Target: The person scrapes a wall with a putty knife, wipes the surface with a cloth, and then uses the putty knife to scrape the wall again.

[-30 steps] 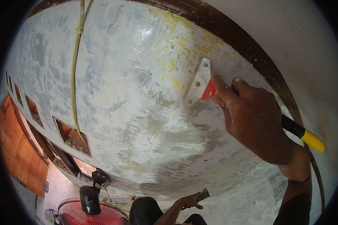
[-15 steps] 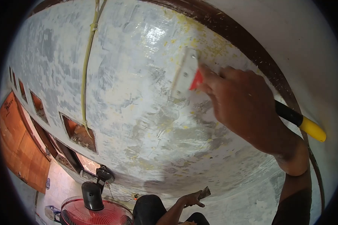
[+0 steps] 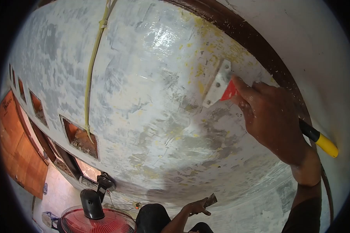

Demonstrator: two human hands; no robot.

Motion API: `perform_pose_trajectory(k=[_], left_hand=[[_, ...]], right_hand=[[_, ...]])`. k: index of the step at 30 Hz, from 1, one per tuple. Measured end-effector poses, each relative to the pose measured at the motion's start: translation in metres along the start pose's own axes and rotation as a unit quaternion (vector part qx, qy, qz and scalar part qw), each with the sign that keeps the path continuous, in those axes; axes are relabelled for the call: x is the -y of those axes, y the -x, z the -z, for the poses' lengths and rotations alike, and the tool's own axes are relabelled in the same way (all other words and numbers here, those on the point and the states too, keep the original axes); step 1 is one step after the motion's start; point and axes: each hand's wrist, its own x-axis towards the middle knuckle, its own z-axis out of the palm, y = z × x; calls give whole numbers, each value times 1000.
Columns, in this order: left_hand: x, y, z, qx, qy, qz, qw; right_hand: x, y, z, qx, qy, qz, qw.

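Note:
My right hand is wrapped round a long-handled scraper, which has a wide pale metal head with screws, a red neck and a black-and-yellow handle end. Its blade edge lies at or very near the mottled grey-white wall, beside patches of yellow paint; whether it touches cannot be told. Low in the view, above my dark-clad knees, my left hand holds a small flat blade that looks like a putty knife. Its handle is hidden in the fingers.
A dark brown trim strip speckled with flakes borders the wall. A yellowish conduit runs down to a recessed box opening. A red-and-black fan stands at lower left, near an orange wooden door.
My right hand and the scraper have moved right and slightly down along the wall. My left hand has hardly moved. The view has shifted slightly.

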Motion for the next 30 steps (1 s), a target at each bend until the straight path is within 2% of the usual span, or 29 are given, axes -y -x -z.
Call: perform_pose_trajectory(k=[5,8,10,12,15,18,20,22,24,27,29,30], left_hand=[[7,-15,-6,8,-9,-14,1000],[16,-14,-14,-26,-25,6,999],[20,-11,-15,-57,-4,-40,998],[15,-10,-12,-50,7,-35,998],[13,-3,-12,-45,4,-31,999],[2,-1,-17,-42,9,-33,999],[-7,9,-15,-21,-11,7,1000],[8,-5,-17,-34,0,-24,999],[12,-11,-21,-37,8,-44,998],[12,-5,-9,-36,4,-1,999],[25,-11,-8,-44,18,-48,998],[21,-12,-5,-44,3,-25,999]], right_hand=[[4,-8,1,-3,18,10,1000],[3,0,-1,-1,10,7,1000],[3,-3,-2,-1,9,11,1000],[1,-4,-3,-51,-4,52,997],[2,2,0,12,-9,-5,1000],[4,-8,-3,-16,-12,10,1000],[0,1,-3,5,-23,-9,1000],[3,-10,-6,19,-29,-5,999],[6,-21,-16,-33,-15,27,999],[3,-17,-21,-112,-5,69,991],[2,-8,-17,-135,-2,77,988],[2,-9,-9,-74,-30,28,996]])
